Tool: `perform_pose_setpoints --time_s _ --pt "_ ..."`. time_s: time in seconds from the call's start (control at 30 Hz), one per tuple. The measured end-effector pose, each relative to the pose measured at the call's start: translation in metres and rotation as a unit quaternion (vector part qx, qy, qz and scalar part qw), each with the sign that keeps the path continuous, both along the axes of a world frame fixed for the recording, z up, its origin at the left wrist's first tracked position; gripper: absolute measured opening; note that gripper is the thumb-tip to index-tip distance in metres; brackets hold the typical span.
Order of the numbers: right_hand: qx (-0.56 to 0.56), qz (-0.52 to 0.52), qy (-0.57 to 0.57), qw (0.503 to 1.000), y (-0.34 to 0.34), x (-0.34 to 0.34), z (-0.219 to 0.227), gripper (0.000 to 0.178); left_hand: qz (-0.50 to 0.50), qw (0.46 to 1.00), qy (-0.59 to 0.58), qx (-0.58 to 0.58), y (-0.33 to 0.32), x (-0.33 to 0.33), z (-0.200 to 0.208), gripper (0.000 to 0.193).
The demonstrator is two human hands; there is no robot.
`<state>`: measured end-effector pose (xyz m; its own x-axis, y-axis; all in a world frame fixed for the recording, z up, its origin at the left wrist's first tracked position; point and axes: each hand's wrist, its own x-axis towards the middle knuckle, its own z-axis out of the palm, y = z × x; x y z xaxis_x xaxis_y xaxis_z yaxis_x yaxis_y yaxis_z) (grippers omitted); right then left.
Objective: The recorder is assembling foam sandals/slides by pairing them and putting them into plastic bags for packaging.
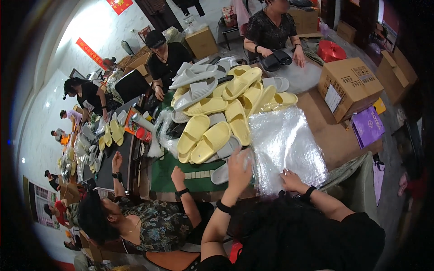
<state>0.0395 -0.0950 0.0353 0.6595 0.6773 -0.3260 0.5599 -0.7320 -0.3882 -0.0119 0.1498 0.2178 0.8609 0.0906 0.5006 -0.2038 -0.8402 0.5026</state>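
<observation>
My left hand [238,170] is raised at the near edge of the slipper pile, its fingers apart and nothing visible in them. Just beside it, a grey slipper [220,174] lies partly hidden. My right hand [292,181] rests, fingers extended, on the near part of a shiny stack of clear plastic bags [289,144]. Left of and beyond the bags, yellow slippers [211,143] and grey slippers [197,94] are heaped together. The nearest yellow pair lies soles down, toes toward me.
A cardboard box [350,88] and a purple bag [367,126] stand at the table's right. Close on my left sits a co-worker [158,228] with both hands raised. Across the table, another person [273,27] handles black slippers [277,60]. A person in black [169,58] works at the far left.
</observation>
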Motion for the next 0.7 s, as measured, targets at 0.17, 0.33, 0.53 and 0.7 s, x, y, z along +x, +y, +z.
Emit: perform_pose_setpoints --time_s 0.17,0.33,0.53,0.7 --pt "-0.008 -0.001 0.008 1.000 0.009 0.000 0.000 0.044 0.213 0.964 0.059 -0.145 0.095 0.014 -0.088 0.070" --pt "-0.026 -0.015 0.010 0.999 0.009 0.002 -0.002 0.048 0.351 0.845 0.110 -0.388 0.146 0.055 -0.079 0.089" --pt "-0.027 -0.034 0.016 0.999 0.012 -0.004 -0.005 0.047 0.282 0.736 0.168 -0.592 0.191 0.084 -0.088 0.096" --pt "-0.026 -0.042 0.008 0.999 0.010 -0.009 -0.007 0.053 0.177 0.705 0.132 -0.674 0.199 0.098 -0.092 0.067"
